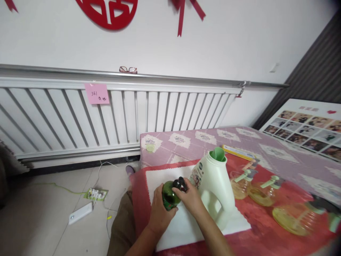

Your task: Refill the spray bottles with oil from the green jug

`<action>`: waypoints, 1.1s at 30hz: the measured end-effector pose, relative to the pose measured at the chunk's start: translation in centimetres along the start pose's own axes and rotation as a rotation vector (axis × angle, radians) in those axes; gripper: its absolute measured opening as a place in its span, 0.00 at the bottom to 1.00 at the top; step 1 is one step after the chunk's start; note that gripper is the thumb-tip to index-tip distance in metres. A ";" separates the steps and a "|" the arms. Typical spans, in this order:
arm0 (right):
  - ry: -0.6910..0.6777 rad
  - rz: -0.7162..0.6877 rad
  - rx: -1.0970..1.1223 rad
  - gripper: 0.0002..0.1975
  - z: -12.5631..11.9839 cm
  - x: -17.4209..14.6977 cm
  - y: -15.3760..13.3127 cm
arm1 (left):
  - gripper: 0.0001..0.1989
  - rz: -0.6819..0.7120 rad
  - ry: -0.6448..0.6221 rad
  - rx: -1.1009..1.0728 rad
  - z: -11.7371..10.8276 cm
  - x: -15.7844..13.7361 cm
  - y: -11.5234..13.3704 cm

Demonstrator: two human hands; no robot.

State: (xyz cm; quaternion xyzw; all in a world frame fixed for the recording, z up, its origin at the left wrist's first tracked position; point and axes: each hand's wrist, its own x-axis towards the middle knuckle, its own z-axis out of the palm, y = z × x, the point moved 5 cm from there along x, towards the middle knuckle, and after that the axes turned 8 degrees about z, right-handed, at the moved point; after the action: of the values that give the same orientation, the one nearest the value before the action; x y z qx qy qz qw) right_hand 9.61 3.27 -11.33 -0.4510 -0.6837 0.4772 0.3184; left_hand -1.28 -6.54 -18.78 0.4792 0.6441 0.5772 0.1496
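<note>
My left hand (161, 209) is wrapped round a green bottle (170, 193), which leans over a white cloth. The fingers of my right hand (190, 197) close on the black pump top (180, 183) at the bottle's neck; whether it is fixed to the neck cannot be made out. Just right of my hands stands a large pale green jug (217, 181) with a handle, its mouth uncapped and a green spout showing inside. Under these things lies the white cloth (177, 233), spread on a red cloth (261, 227).
Several clear bottles with yellowish liquid, one of them a spray bottle (293, 218), are on the right. A yellow-and-white box (238, 152) lies behind the jug, and a small green cap (150, 148) near the far left corner. A power strip (96, 194) with cords is on the floor.
</note>
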 end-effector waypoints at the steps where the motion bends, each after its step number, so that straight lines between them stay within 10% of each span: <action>1: -0.001 0.001 -0.002 0.14 0.0 -0.1 -0.1 | 0.44 -0.001 0.000 -0.001 0.0 0.0 0.0; 6: -0.039 -0.017 0.002 0.31 -0.5 -0.5 -1.1 | 0.44 -0.016 -0.007 0.004 0.0 0.1 0.1; 33: -0.076 -0.074 -0.073 0.16 -0.5 -0.2 -2.0 | 0.44 0.041 -0.009 0.022 -0.1 0.0 -0.1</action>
State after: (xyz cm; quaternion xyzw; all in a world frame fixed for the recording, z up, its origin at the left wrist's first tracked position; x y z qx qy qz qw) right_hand 9.50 3.03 -9.31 -0.4184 -0.7284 0.4567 0.2929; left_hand -1.38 -6.57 -18.80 0.4965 0.6398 0.5708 0.1355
